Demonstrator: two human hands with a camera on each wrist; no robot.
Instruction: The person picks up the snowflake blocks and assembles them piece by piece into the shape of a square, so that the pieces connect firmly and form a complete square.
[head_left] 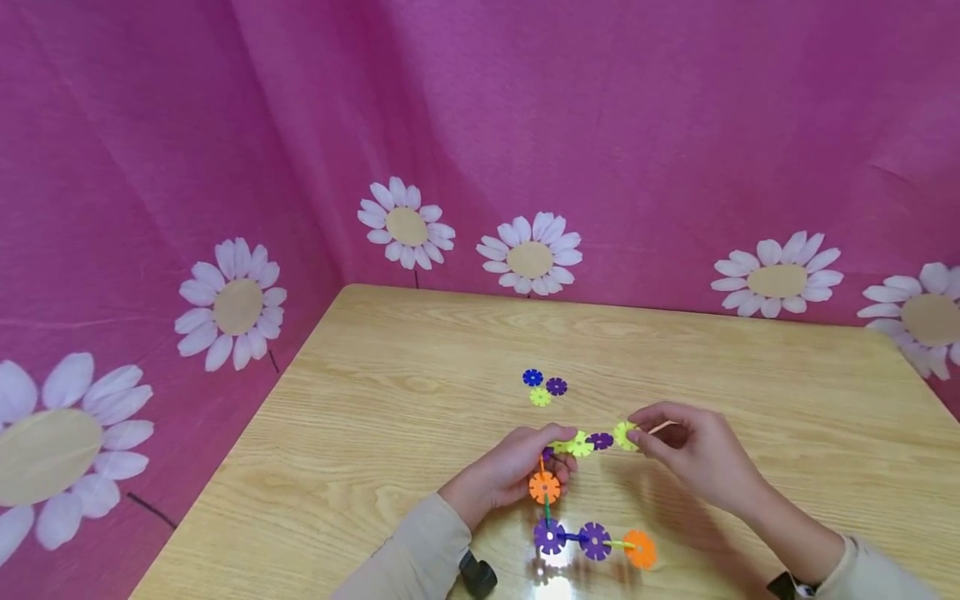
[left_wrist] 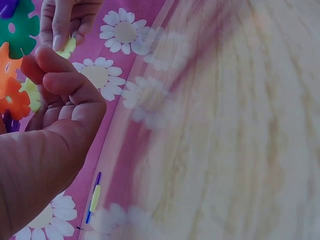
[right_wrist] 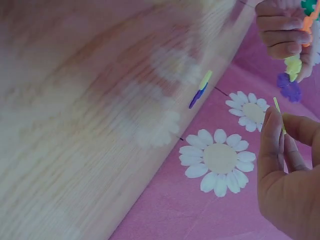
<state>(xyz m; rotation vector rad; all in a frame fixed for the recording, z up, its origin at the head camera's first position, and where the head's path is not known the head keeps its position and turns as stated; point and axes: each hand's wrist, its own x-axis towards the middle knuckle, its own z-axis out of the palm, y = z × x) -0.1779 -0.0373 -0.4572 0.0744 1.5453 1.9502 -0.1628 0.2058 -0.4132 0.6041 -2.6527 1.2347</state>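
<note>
My left hand (head_left: 510,467) grips a chain of slotted plastic discs, its thumb along a yellow disc (head_left: 580,443). A purple disc (head_left: 600,441) sticks out at the chain's upper end. Below the hand hang an orange disc (head_left: 544,487), a green disc (left_wrist: 22,30) seen edge-on from the head, two purple discs (head_left: 595,541) joined by a blue one, and an end orange disc (head_left: 641,550). My right hand (head_left: 701,454) pinches a single yellow disc (right_wrist: 278,114) between thumb and fingers, edge-on in the right wrist view, close beside the purple end disc.
Farther back on the wooden table (head_left: 420,358) lie three loose discs: a blue one (head_left: 532,377), a purple one (head_left: 557,387) and a yellow one (head_left: 540,397). A pink cloth (head_left: 600,125) with white flowers hangs along the table's back and left edges.
</note>
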